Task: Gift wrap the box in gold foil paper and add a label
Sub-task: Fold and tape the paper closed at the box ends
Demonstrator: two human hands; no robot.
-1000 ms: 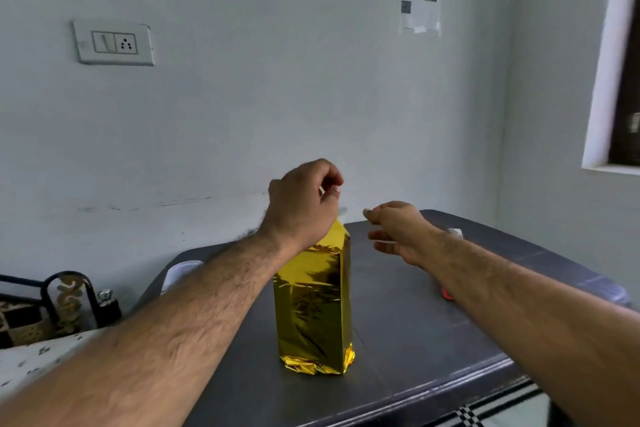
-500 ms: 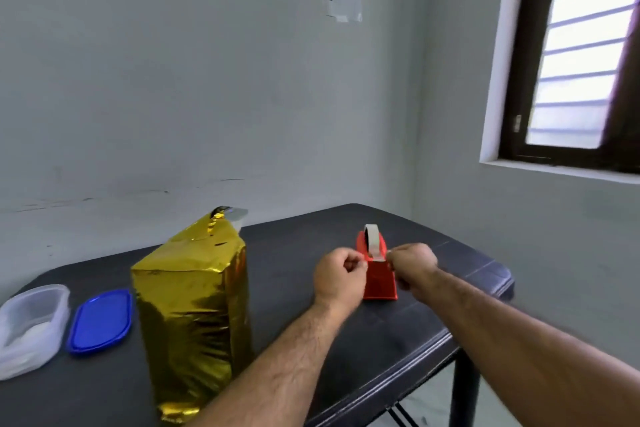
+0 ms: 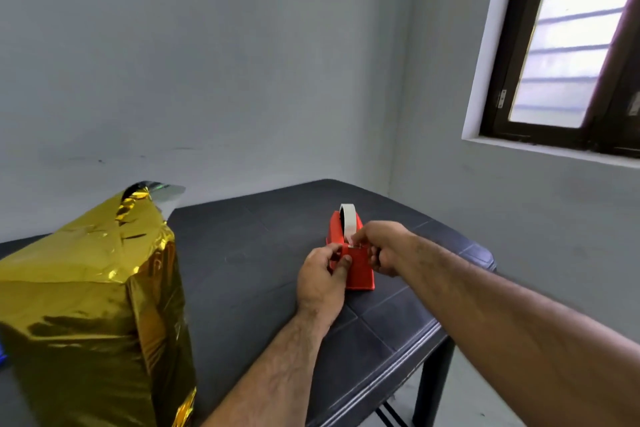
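A tall box wrapped in gold foil [image 3: 93, 305] stands upright at the left of the dark table [image 3: 249, 246], with a silver flap of foil sticking up at its top. To its right sits a red tape dispenser [image 3: 360, 270] carrying a white tape roll [image 3: 349, 222]. My left hand [image 3: 323, 279] grips the dispenser's near left side. My right hand [image 3: 382, 246] pinches the tape end at the dispenser's front top edge. Both hands are well clear of the box.
The table's right and front edges fall away to the floor near the dispenser. A grey wall runs behind, with a dark-framed window [image 3: 568, 45] at the upper right. A sliver of something blue [image 3: 2, 355] shows at the left edge.
The view has swung right from the box to the dispenser. Both hands left the box top and closed in on the tape dispenser, the left now gripping its body.
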